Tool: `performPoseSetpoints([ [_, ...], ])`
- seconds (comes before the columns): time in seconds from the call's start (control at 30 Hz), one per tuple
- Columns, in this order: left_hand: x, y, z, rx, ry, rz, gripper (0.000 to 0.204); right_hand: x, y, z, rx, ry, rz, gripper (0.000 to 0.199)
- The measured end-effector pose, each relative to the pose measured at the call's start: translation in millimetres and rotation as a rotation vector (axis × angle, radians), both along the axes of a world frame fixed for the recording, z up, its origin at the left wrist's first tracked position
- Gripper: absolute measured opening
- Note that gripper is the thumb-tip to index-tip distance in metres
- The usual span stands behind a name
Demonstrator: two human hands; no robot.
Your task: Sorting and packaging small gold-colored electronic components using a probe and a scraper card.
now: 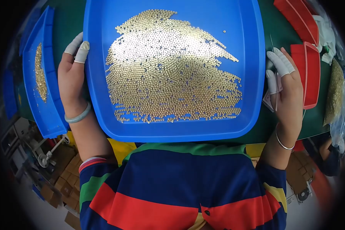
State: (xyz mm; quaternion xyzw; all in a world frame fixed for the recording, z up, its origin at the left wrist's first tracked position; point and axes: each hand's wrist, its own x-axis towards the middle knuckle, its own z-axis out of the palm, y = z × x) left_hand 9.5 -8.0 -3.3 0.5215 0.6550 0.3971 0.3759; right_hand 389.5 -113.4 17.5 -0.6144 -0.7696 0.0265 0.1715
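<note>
Blue plastic tray, spread with small golden metal beads, was gripped on green tabletop: left hand clamped on left rim, right hand pressed to right rim. Levelling step judged in hand; steady, even hold called for next.

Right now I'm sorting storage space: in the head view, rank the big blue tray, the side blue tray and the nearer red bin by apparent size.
1. Big blue tray
2. Side blue tray, partly cut off
3. Red bin

Bright overhead light, glare on gold beads, fisheye-dark blurred rim
</note>
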Motion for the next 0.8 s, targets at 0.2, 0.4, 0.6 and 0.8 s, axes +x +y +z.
performPoseSetpoints([
  [0.2,2,-1,-1,-0.004,-0.053,0.012,0.037,14,-42,5,0.071,0.513,-0.255,0.019],
  [0.4,3,0,1,0.000,-0.093,0.019,0.036,110,-81,30,-0.043,1.296,-0.272,0.033],
  [0.6,8,-2,-1,-0.032,-0.111,0.024,0.036,217,-56,38,-0.536,1.339,-0.242,0.037],
  [0.8,10,-4,0,-0.026,-0.103,0.027,0.035,232,-19,32,-0.391,1.231,-0.561,0.036],
])
